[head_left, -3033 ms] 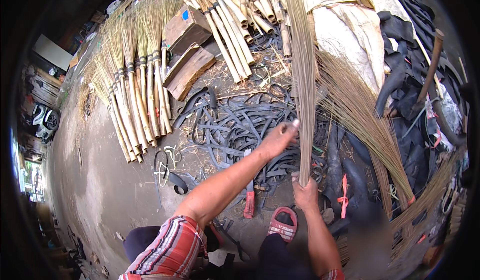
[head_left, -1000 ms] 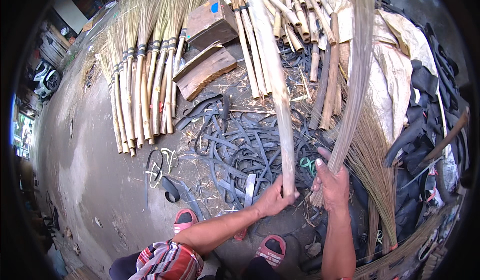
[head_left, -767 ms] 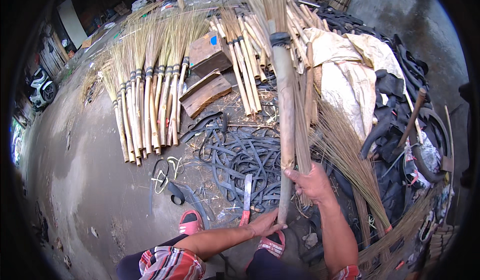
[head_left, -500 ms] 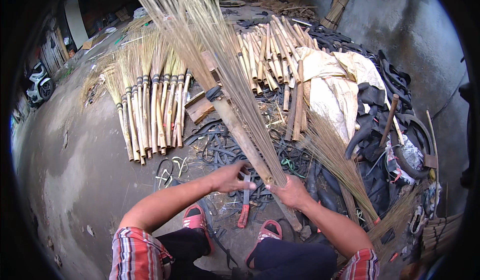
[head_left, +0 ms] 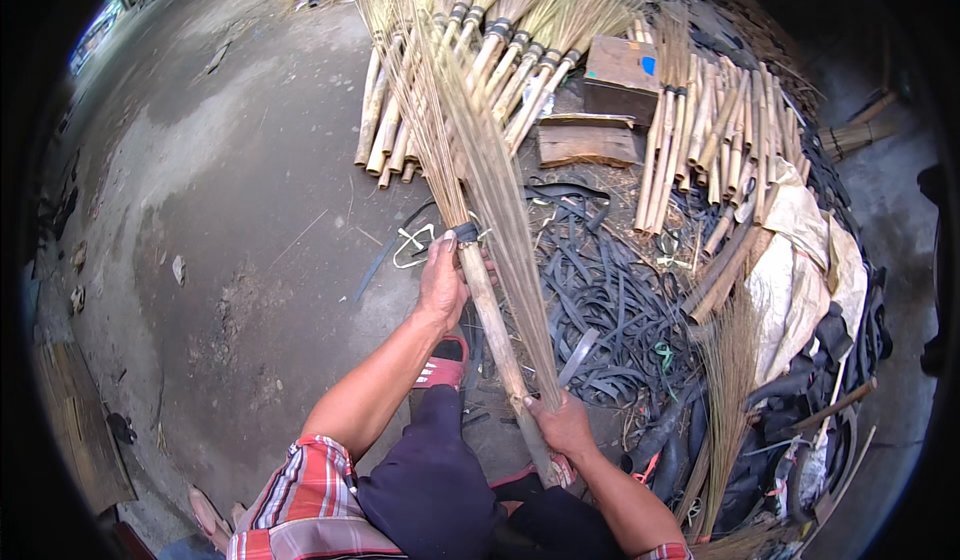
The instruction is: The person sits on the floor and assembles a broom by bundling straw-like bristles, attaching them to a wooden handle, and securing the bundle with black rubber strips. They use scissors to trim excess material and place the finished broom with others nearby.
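Observation:
A bamboo broom handle (head_left: 489, 310) slants across the middle, a dark band (head_left: 464, 232) tying stiff bristles to its upper end. My left hand (head_left: 443, 278) is closed round the handle just below that band. Lower down, my right hand (head_left: 565, 425) grips a loose bundle of long thin bristles (head_left: 510, 230) by its lower end, with the thumb against the handle. The bundle runs up beside the handle and fans out past the bound bristles. A flat metal blade (head_left: 578, 357) shows beyond my right hand; its lower part is hidden.
Finished-looking brooms (head_left: 500, 40) lie in a row ahead. Wooden blocks (head_left: 588, 143), a pile of bamboo handles (head_left: 735, 125) and a pale cloth sack (head_left: 800, 270) sit to the right. Black rubber strips (head_left: 610, 295) litter the ground. Another bristle bundle (head_left: 728, 390) lies at right.
My left hand has gone from beside the handle to a grip below its dark band. The view has swung right and downward; the right hand keeps its hold.

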Motion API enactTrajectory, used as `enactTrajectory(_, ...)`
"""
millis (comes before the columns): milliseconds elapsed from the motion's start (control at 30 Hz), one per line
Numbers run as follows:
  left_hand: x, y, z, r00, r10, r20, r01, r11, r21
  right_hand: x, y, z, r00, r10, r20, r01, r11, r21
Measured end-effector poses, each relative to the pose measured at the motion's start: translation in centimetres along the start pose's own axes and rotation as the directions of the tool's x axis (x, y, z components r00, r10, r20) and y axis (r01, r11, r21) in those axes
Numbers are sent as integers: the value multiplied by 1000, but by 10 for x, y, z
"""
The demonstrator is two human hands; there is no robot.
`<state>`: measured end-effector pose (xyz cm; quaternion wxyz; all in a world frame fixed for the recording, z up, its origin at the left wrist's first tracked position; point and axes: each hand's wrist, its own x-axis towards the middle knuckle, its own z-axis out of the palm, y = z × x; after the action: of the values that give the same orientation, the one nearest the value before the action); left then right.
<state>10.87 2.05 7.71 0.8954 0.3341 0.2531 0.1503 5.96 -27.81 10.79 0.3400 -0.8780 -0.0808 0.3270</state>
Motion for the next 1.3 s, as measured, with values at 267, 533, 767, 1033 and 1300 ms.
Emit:
enactTrajectory(267, 6, -24, -44, 993, -116, -27, 105, 957, -269, 56, -43, -34, 928, -154, -339, 157, 987, -16)
enactTrajectory(533, 5, -26, -69, 988, -151, -27, 138, 952, -273, 66, -51, 9, 962, -196, -192, 169, 975, -147)
enactTrajectory(767, -16, -34, -57, 996, 85, -19, -87, 954, -289, 58, -21, 29, 959, -240, -149, 171, 914, -368)
enactTrajectory(1033, -20, -34, -32, 988, 125, -94, -116, 988, 97, 60, 5, 40, 963, -260, -67, 177, 803, -570)
enactTrajectory(1300, -23, -31, -23, 980, 125, -157, -116, 991, 63, 87, -45, -4, 879, -433, 200, 471, 855, -218)
